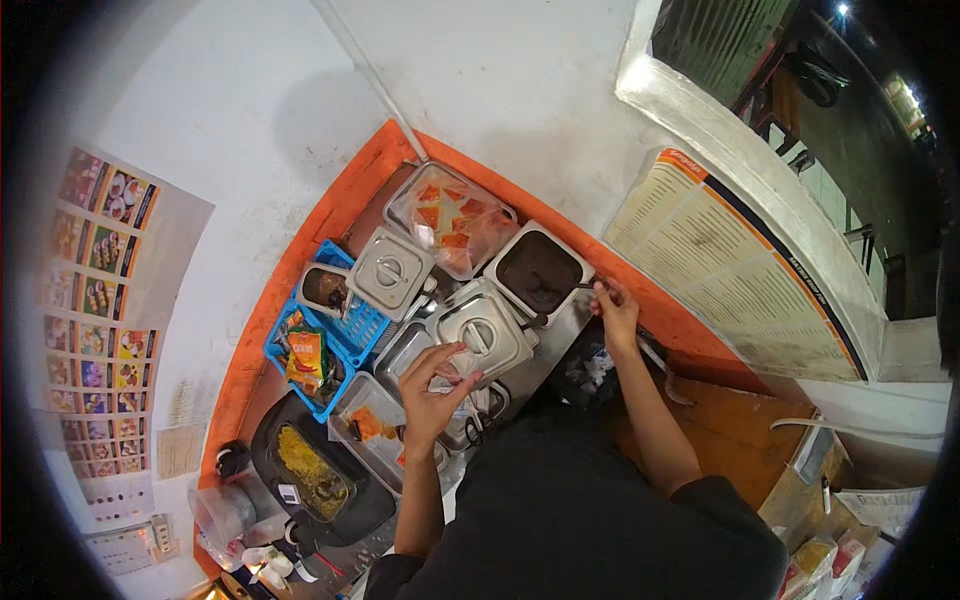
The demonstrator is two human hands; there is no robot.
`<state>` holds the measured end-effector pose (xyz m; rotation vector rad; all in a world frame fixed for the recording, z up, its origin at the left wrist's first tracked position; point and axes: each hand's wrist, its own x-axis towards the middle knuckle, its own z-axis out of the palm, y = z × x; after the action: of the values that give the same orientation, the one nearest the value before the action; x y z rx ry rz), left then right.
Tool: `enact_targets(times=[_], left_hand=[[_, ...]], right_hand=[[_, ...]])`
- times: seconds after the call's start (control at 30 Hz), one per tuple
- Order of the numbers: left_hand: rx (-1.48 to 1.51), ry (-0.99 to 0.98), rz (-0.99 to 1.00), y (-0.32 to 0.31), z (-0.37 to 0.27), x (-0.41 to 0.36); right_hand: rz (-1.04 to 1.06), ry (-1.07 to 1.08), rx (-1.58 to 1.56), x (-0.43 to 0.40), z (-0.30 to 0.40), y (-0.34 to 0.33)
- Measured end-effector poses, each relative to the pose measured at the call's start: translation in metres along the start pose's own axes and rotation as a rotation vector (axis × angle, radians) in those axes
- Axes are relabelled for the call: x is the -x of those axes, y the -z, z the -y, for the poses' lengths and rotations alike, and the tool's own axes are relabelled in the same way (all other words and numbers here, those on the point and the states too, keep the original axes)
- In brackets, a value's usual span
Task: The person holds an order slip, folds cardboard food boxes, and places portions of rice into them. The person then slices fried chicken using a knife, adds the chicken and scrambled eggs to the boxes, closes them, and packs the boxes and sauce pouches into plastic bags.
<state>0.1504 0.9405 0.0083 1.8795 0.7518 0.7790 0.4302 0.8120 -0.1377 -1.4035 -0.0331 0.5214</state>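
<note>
My right hand grips the end of a dark utensil handle, which reaches into a square steel pan of dark brown sauce. The utensil's other end is sunk in the sauce. Thumb and fingers of my left hand curve around what looks like a small clear plastic container; its shape is hard to make out. Just beyond that hand is a steel pan with a lid, a dark handle sticking out at its side. Scissors lie below, partly hidden.
A blue basket holds seasoning packets. Around it are another lidded steel pan, a plastic-covered tray of orange pieces and a black tub of yellow food. A black bin bag hangs right of the counter; walls bound the corner.
</note>
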Motion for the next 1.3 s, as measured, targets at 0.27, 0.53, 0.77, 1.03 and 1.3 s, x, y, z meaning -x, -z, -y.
enact_targets(times=[0.27,0.53,0.77,1.03,1.3], left_hand=[[0.103,0.028,-0.095,0.008,0.007,-0.006],[0.102,0.026,-0.133,0.023,0.02,-0.008],[0.141,-0.002,-0.134,0.006,0.025,-0.031],[0.074,0.044,-0.116,-0.038,0.037,-0.091],[0.008,-0.103,0.034,-0.103,0.068,-0.124]], right_hand=[[0.127,0.197,0.164,-0.007,-0.032,-0.045],[-0.038,-0.081,-0.234,-0.005,-0.041,-0.032],[-0.071,-0.228,-0.435,-0.016,-0.046,-0.011],[-0.066,-0.252,-0.473,0.001,0.021,0.005],[-0.007,-0.188,-0.462,0.025,0.092,-0.002]])
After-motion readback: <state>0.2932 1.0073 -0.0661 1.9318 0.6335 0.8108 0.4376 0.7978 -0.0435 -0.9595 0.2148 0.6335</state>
